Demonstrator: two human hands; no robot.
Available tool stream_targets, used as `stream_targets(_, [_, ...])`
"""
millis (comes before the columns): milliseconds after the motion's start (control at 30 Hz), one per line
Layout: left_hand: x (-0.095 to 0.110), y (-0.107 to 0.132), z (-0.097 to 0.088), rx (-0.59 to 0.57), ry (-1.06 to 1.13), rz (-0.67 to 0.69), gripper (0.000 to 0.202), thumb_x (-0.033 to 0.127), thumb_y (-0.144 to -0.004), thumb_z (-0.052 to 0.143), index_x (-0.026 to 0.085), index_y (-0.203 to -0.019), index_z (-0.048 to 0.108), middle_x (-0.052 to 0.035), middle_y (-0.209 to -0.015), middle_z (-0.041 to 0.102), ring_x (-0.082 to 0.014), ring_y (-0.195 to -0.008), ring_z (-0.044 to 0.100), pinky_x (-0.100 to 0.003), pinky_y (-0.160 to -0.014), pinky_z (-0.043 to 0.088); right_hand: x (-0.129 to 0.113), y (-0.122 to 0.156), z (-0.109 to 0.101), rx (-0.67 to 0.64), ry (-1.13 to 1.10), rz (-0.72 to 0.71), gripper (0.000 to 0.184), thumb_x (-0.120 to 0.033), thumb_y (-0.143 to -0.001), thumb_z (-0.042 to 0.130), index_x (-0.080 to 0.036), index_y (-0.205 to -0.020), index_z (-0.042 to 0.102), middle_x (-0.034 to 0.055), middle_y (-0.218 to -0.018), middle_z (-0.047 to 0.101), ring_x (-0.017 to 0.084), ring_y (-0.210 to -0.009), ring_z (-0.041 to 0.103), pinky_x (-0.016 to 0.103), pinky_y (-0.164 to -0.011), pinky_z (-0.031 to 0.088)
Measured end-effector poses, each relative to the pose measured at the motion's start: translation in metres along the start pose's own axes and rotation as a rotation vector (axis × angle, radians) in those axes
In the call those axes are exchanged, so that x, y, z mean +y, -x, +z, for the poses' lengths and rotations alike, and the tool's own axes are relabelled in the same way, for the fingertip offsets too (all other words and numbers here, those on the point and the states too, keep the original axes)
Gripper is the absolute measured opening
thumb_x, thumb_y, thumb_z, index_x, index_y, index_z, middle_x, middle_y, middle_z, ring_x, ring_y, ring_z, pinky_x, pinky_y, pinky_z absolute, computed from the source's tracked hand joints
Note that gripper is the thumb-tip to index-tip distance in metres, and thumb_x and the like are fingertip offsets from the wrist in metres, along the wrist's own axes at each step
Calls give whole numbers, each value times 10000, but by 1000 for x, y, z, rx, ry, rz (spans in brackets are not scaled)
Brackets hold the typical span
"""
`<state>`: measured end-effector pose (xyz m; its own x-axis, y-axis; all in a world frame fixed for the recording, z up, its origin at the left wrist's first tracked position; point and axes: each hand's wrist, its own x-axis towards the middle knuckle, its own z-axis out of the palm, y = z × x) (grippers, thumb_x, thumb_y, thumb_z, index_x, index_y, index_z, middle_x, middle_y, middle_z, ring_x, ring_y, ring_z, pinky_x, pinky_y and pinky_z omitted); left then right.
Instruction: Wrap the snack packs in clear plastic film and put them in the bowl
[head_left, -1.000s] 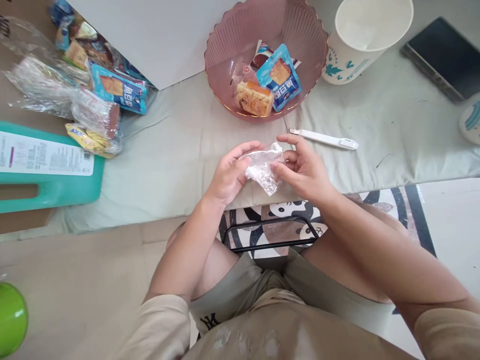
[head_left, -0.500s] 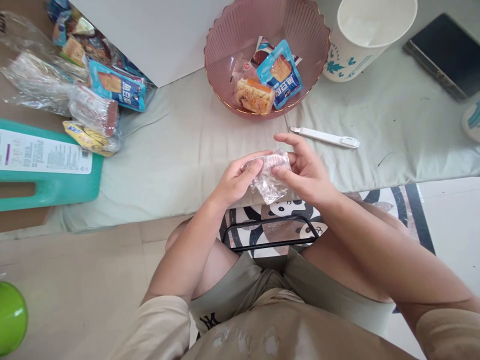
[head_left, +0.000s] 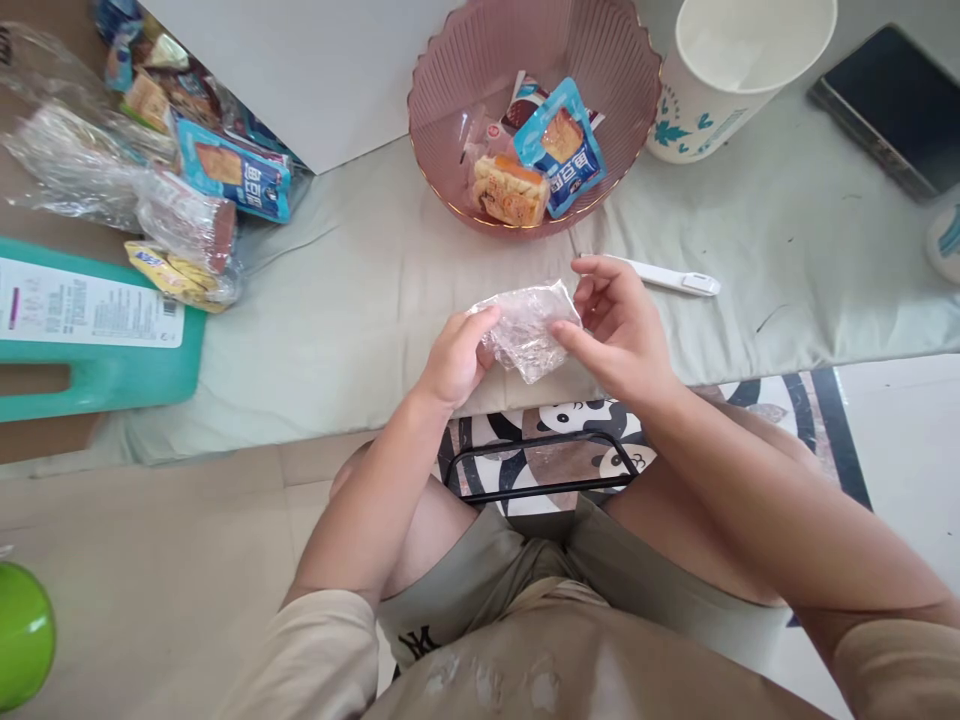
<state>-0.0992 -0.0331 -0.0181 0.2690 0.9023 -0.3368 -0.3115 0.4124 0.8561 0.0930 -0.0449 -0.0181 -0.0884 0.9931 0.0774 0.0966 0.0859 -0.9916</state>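
A crumpled clear plastic wrapper [head_left: 527, 330] is stretched between my two hands, above the front edge of the cloth-covered surface [head_left: 360, 320]. My left hand [head_left: 455, 358] pinches its left end between thumb and fingers. At the right end, my right hand [head_left: 619, 330] has its thumb on the film, with the other fingers curled behind. Whether anything lies inside the film, I cannot tell. Just beyond my right fingers lies a white utility knife [head_left: 675, 278], partly covered by them. Farther back stands a pink ribbed glass bowl [head_left: 457, 90] holding several packaged snacks [head_left: 562, 145].
A white paper cup [head_left: 705, 115] and a dark flat box-like device [head_left: 896, 110] stand at the back right. On the left are a pile of wrapped snacks [head_left: 191, 200] and a teal jug [head_left: 150, 370]. A green round object [head_left: 22, 635] is at lower left.
My hands have moved slightly apart, and the plastic wrapper is spread wider and flatter between them. The fingers of my right hand have curled in and now cover part of the knife.
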Motion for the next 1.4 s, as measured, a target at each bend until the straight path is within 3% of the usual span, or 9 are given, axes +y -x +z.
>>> stream_targets(133, [1,1,-1,-6,1,-55,329,508,-793,681,184,-734,672,-36,-721,695,-231,-817,720,-343,-729,570,-2,-2,-2,-11,-74,18,522,-671,-915,644,-292,-1259,544,60,-1104,614,180,-875,606,344,-731,557])
stream_targets(200, [-1,2,-2,-34,-33,-60,344,510,-802,691,175,-724,670,-25,-711,680,-185,-727,677,-305,-671,534,-6,-3,-1,-73,-117,90,560,-689,-868,700,-270,-1214,563,48,-1041,628,165,-818,598,324,-682,536])
stream_targets(333, [-2,3,-3,-52,-95,-15,403,565,-820,747,166,-789,701,4,-698,647,-110,-624,588,-250,-595,467,-14,-3,4,-167,-152,200,502,-622,-785,820,-231,-963,559,-21,-777,551,120,-668,520,276,-584,444])
stream_targets(567, [0,0,3,58,-66,71,454,626,-841,740,216,-776,558,-1,-723,622,-195,-841,713,-338,-770,595,-17,-5,3,82,-81,159,380,-487,-823,805,-256,-917,518,-41,-722,488,109,-612,446,275,-555,384])
stream_targets(800, [-5,-2,-1,147,-47,112,470,641,-839,741,225,-753,538,-4,-706,602,-212,-909,710,-361,-826,595,-21,-5,1,-26,-63,218,221,-350,-861,749,-240,-785,573,-30,-621,555,119,-565,497,284,-555,427])
stream_targets(933, [-7,0,-1,90,-95,118,474,659,-885,691,219,-768,561,-4,-712,583,-190,-821,678,-335,-748,565,-22,-5,0,-75,-103,252,213,-383,-843,766,-220,-822,629,-13,-682,615,131,-621,555,290,-598,465])
stream_targets(1167, [-11,3,-5,43,-228,173,489,657,-920,658,213,-740,560,-4,-734,564,-157,-736,590,-313,-716,498,-22,-3,0,-20,-240,275,497,-595,-736,867,-217,-693,547,-27,-679,579,110,-625,503,270,-595,437])
stream_targets(1267, [-12,3,-6,43,-269,184,487,634,-946,633,211,-720,550,-1,-725,565,-148,-730,583,-305,-720,483,-20,-2,1,-25,-353,341,475,-611,-699,890,-219,-771,632,-18,-723,640,118,-632,541,275,-598,453])
stream_targets(1400, [-9,1,-11,-59,-289,192,387,602,-933,655,219,-901,699,-40,-926,716,-200,-943,689,-330,-862,538,-17,-1,-1,-79,-354,384,436,-617,-736,860,-211,-802,713,11,-750,682,141,-660,586,301,-627,483])
